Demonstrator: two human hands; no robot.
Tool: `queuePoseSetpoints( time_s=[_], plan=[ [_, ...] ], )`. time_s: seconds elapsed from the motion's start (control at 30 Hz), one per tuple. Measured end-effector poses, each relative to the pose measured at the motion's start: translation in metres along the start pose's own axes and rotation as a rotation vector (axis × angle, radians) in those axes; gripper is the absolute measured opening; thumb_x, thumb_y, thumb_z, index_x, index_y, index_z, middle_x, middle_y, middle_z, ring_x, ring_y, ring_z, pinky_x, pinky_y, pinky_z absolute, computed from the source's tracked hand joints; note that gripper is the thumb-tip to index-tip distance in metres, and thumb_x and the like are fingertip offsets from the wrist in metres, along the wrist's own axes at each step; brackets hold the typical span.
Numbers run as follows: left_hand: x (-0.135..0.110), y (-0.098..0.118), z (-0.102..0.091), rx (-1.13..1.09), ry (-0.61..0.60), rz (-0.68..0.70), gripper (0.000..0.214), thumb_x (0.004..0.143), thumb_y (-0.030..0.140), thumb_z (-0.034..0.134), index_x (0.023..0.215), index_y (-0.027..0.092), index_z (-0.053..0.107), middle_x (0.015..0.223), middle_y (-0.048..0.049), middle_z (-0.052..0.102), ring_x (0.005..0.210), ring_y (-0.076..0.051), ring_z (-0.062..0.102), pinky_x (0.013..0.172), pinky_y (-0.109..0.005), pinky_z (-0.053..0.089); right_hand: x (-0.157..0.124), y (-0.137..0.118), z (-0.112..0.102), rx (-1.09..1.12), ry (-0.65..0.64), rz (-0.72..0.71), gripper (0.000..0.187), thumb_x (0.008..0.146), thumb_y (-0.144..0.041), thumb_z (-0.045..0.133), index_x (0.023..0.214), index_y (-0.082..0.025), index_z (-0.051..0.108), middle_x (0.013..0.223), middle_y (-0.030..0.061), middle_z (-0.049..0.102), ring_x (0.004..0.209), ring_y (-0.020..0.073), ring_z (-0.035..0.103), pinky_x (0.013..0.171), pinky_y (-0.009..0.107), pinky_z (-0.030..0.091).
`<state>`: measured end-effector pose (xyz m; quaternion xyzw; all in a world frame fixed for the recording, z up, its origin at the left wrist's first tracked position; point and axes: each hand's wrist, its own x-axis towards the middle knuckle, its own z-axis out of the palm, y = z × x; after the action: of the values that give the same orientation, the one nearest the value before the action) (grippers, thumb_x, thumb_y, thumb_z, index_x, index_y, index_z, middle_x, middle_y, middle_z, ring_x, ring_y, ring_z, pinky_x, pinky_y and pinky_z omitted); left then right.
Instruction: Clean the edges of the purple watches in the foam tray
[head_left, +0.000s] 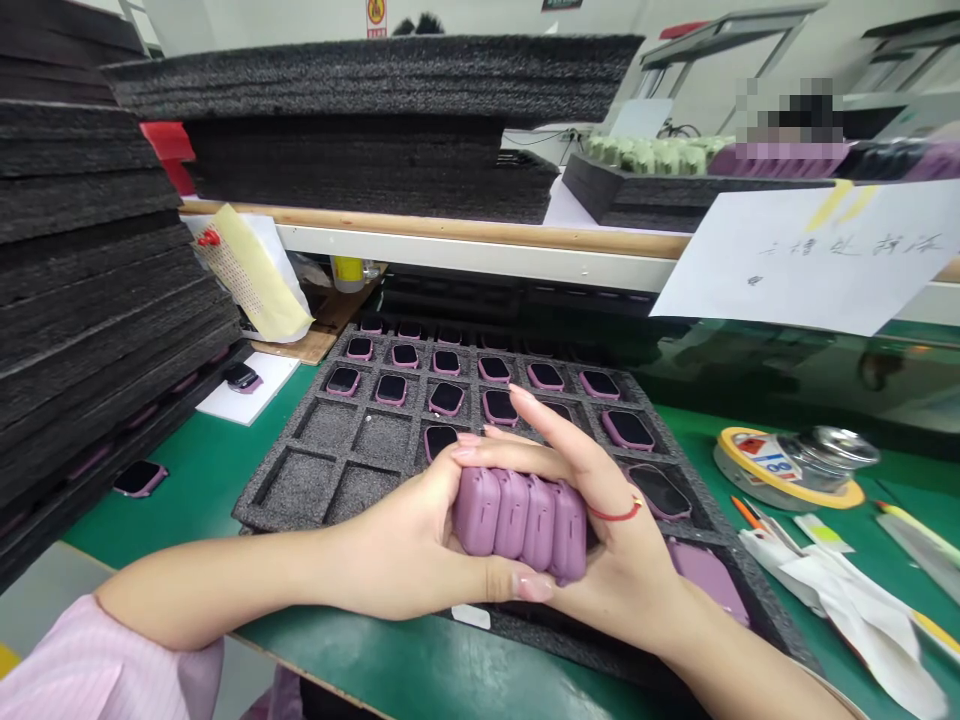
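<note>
A row of several purple smartwatch cases, pressed side against side, is gripped between my two hands above the near part of a black foam tray. My left hand wraps the row's left end, its thumb along the lower edge and its fingers over the top. From the right, my right hand closes on the other end, with one finger raised off the cases. The screens of the held cases are hidden. Purple-framed smartwatches with dark faces fill many tray pockets, while several pockets at the left hold nothing.
Tall stacks of black foam sheets rise at the left and on the shelf. Loose smartwatches lie left of the tray. At right are a tape roll, a metal-capped jar, pens and crumpled white wipes.
</note>
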<state>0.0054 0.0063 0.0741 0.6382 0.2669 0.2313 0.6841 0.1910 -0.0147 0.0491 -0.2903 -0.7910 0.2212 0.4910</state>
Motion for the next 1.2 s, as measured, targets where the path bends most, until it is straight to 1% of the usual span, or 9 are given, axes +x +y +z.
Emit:
queuePoseSetpoints(
  time_s=[0.17,0.33,0.5,0.63,0.7,0.8,0.87,1.03,1.2],
  plan=[
    [0.004,0.003,0.002,-0.100,-0.033,0.060,0.052,0.070,0.017,0.086,0.116,0.021,0.062,0.114,-0.0045,0.068,0.112,-0.024,0.067,0.096,-0.038,0.054,-0.001,-0.002,0.000,0.008,0.025,0.040,0.097,0.080,-0.034,0.083,0.159,-0.034,0.026,0.130,0.0059,0.071,0.123,0.0306,0.066,0.111,0.047,0.054],
    [0.007,0.007,-0.002,-0.056,-0.081,0.047,0.040,0.065,0.007,0.085,0.100,0.020,0.070,0.091,0.0034,0.069,0.098,-0.018,0.069,0.091,-0.032,0.055,0.000,-0.003,0.000,-0.022,0.010,0.014,0.101,0.080,-0.031,0.083,0.160,-0.034,0.023,0.129,0.0051,0.071,0.120,0.0296,0.068,0.109,0.043,0.056],
    [0.010,0.004,-0.005,-0.003,-0.106,0.066,0.043,0.068,0.009,0.083,0.107,0.021,0.071,0.104,0.0003,0.073,0.104,-0.021,0.069,0.095,-0.035,0.055,0.001,-0.002,0.002,-0.074,0.003,-0.034,0.096,0.085,-0.031,0.077,0.162,-0.031,0.019,0.141,0.0085,0.063,0.119,0.0284,0.069,0.109,0.044,0.055],
    [0.012,-0.001,-0.001,-0.035,-0.019,0.150,0.046,0.064,0.013,0.089,0.107,0.020,0.072,0.113,-0.0029,0.074,0.111,-0.024,0.069,0.103,-0.039,0.052,0.001,0.000,0.004,-0.159,-0.033,-0.113,0.087,0.093,-0.036,0.067,0.162,-0.029,0.015,0.145,0.0110,0.060,0.122,0.0279,0.067,0.109,0.047,0.055],
    [0.010,-0.003,0.002,-0.006,0.035,0.179,0.042,0.064,0.016,0.090,0.103,0.020,0.073,0.111,-0.0034,0.075,0.111,-0.024,0.069,0.103,-0.037,0.052,0.001,-0.001,0.003,-0.220,-0.073,-0.184,0.083,0.097,-0.033,0.062,0.163,-0.028,0.012,0.144,0.0114,0.061,0.130,0.0281,0.061,0.113,0.050,0.050],
    [0.004,-0.005,0.002,0.168,0.150,0.213,0.049,0.065,0.024,0.091,0.109,0.019,0.071,0.110,-0.0043,0.077,0.104,-0.023,0.072,0.094,-0.034,0.057,0.000,-0.004,0.001,-0.244,-0.090,-0.230,0.096,0.088,-0.041,0.073,0.163,-0.025,0.013,0.147,0.0130,0.058,0.142,0.0320,0.048,0.121,0.057,0.036],
    [0.001,-0.006,0.000,0.300,0.202,0.286,0.052,0.067,0.028,0.090,0.114,0.019,0.069,0.112,-0.0044,0.077,0.098,-0.021,0.074,0.090,-0.032,0.059,-0.001,-0.005,-0.001,-0.134,-0.018,-0.143,0.101,0.082,-0.054,0.076,0.161,-0.026,0.020,0.152,0.0128,0.051,0.143,0.0339,0.046,0.122,0.057,0.033],
    [0.000,-0.011,-0.004,0.483,0.160,0.469,0.040,0.077,0.018,0.079,0.116,0.020,0.068,0.117,-0.0042,0.077,0.107,-0.021,0.073,0.096,-0.029,0.057,0.001,0.000,-0.001,0.266,0.219,0.237,0.061,0.096,-0.064,0.047,0.148,-0.031,0.045,0.136,0.0078,0.063,0.130,0.0261,0.059,0.115,0.046,0.045],
    [0.003,-0.015,-0.004,0.491,0.144,0.576,0.039,0.081,0.015,0.075,0.119,0.022,0.067,0.123,-0.0048,0.074,0.118,-0.023,0.068,0.106,-0.035,0.051,0.004,0.001,-0.003,0.509,-0.021,0.536,0.081,0.089,-0.077,0.046,0.151,-0.026,0.037,0.119,0.0098,0.074,0.110,0.0270,0.072,0.099,0.046,0.058]
  ],
)
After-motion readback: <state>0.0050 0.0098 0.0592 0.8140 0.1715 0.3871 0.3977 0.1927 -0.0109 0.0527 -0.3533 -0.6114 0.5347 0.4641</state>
